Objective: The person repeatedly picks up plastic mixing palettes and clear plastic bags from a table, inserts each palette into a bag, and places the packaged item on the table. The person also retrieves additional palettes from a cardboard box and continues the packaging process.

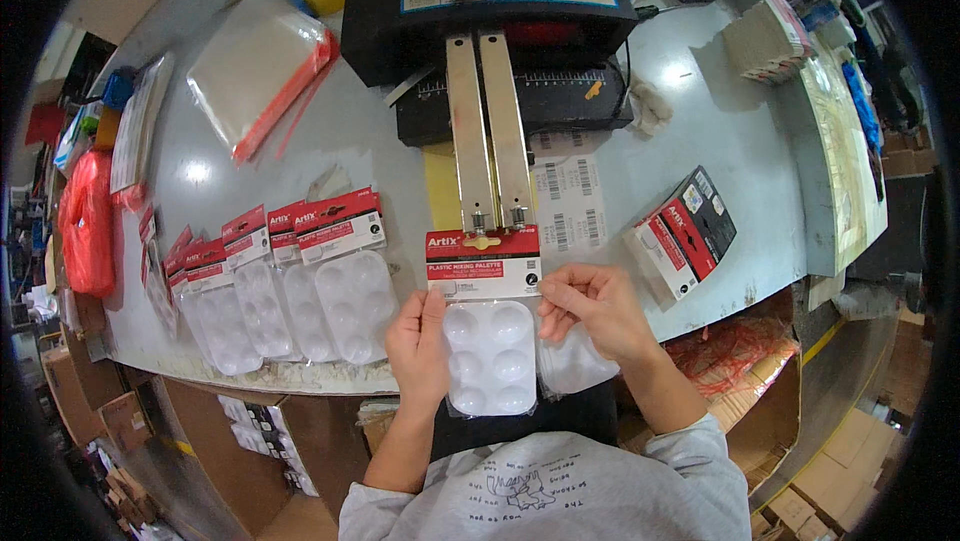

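Note:
A white plastic mixing palette (pixel 490 356) with rounded wells hangs in a clear bag below a red and white header card (pixel 482 276). My left hand (pixel 418 341) is closed on the card's lower left edge. Opposite it, my right hand (pixel 600 311) pinches at the right edge, fingers curled. The card's top lies under the tips of two parallel metal arms (pixel 490 131) reaching out from a black machine (pixel 400 26). Partly covered by my right hand, a second white palette (pixel 575 366) sits at the table's front edge.
Several bagged palettes (pixel 350 306) with cards lie in a row at left. Farther back is a pile of clear bags (pixel 255 71). Folded header cards (pixel 685 231) are stacked at right, and more cards (pixel 768 41) stand at the far right. Cardboard boxes (pixel 330 441) sit below the table.

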A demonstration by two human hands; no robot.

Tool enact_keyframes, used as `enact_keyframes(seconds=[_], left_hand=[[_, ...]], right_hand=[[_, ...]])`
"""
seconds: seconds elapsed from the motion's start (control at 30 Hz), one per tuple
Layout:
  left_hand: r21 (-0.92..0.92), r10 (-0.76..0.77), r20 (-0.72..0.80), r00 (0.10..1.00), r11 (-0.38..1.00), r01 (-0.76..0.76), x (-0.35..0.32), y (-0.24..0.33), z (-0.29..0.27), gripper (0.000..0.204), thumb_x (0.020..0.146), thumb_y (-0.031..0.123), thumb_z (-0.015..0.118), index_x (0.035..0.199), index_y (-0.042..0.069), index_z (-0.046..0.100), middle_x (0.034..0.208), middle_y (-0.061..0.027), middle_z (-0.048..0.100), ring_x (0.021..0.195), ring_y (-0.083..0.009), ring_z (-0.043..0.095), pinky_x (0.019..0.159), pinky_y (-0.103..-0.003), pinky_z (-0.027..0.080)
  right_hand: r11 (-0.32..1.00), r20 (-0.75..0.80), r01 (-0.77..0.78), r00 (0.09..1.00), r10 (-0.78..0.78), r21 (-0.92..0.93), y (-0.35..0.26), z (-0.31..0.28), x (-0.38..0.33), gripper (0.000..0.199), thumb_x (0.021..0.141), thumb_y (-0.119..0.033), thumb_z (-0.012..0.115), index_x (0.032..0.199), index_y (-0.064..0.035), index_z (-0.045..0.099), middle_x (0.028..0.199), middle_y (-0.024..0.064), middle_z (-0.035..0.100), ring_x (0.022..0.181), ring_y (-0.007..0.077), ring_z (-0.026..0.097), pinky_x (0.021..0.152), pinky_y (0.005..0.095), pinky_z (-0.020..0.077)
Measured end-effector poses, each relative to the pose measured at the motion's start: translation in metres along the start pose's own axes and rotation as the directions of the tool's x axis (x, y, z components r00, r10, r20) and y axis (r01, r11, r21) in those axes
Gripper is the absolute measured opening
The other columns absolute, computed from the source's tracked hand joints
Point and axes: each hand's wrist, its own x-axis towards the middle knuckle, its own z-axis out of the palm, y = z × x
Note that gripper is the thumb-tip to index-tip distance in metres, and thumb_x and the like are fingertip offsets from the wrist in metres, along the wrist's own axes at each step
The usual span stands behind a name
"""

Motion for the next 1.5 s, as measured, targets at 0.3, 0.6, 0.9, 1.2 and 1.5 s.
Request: enact_keyframes(seconds=[0.3, 0.6, 0.9, 1.2, 1.5], left_hand=[[0.065, 0.019, 0.01, 1.0, 0.998, -0.02, -0.003, -0.001, -0.003, 0.019, 0.094, 0.015, 0.054, 0.093, -0.002, 0.062, 0.082, 0.0025, 0.059, 0.072, -0.0033, 0.045, 0.064, -0.017, 0.037], [0.085, 0.107, 0.046, 0.993, 0.99, -0.11, -0.015, 0.009, 0.0, 0.021, 0.094, 0.016, 0.052, 0.084, 0.0, 0.06, 0.071, 0.0045, 0.052, 0.067, -0.0028, 0.041, 0.06, -0.019, 0.034], [-0.082, 0.116, 0.017, 0.993, 0.99, -0.114, 0.0, 0.011, 0.009, 0.017, 0.093, 0.014, 0.052, 0.09, 0.0, 0.062, 0.082, 0.0018, 0.059, 0.073, -0.0043, 0.047, 0.07, -0.02, 0.038], [0.071, 0.268, 0.024, 0.963, 0.961, -0.269, 0.011, 0.008, 0.007, 0.019, 0.094, 0.01, 0.049, 0.091, -0.004, 0.061, 0.103, -0.0092, 0.061, 0.097, -0.0115, 0.051, 0.086, -0.024, 0.038], [-0.154, 0.203, 0.031, 0.979, 0.968, -0.196, 0.007, 0.011, 0.009, 0.019, 0.092, 0.011, 0.051, 0.095, -0.006, 0.06, 0.108, -0.0106, 0.06, 0.094, -0.0118, 0.052, 0.087, -0.025, 0.038]], right_hand=[[0.999, -0.024, 0.032, 0.999, -0.033, -0.037, 0.004, -0.001, -0.001, 0.021, 0.09, -0.015, 0.059, 0.094, 0.0057, 0.062, 0.081, 0.0117, 0.065, 0.066, 0.0169, 0.066, 0.053, 0.0243, 0.0522], [0.996, -0.035, 0.082, 0.996, -0.083, -0.04, 0.009, -0.001, -0.006, 0.012, 0.086, -0.009, 0.06, 0.085, 0.0028, 0.06, 0.071, 0.0071, 0.061, 0.056, 0.0123, 0.06, 0.05, 0.0235, 0.0479], [0.992, -0.093, 0.089, 0.992, -0.081, 0.087, 0.003, 0.007, 0.0, 0.012, 0.086, -0.012, 0.059, 0.084, 0.0002, 0.059, 0.071, 0.0057, 0.061, 0.055, 0.0118, 0.059, 0.05, 0.0227, 0.0474], [0.99, -0.129, 0.138, 0.982, -0.139, -0.013, 0.007, 0.006, 0.004, 0.009, 0.087, -0.008, 0.058, 0.087, 0.0005, 0.061, 0.084, 0.0088, 0.062, 0.064, 0.0108, 0.056, 0.054, 0.0227, 0.0456], [0.908, -0.163, 0.392, 0.896, -0.414, -0.151, 0.01, 0.007, 0.003, 0.009, 0.085, -0.009, 0.061, 0.089, -0.0004, 0.063, 0.101, 0.0051, 0.058, 0.081, 0.0096, 0.054, 0.073, 0.0217, 0.044]])
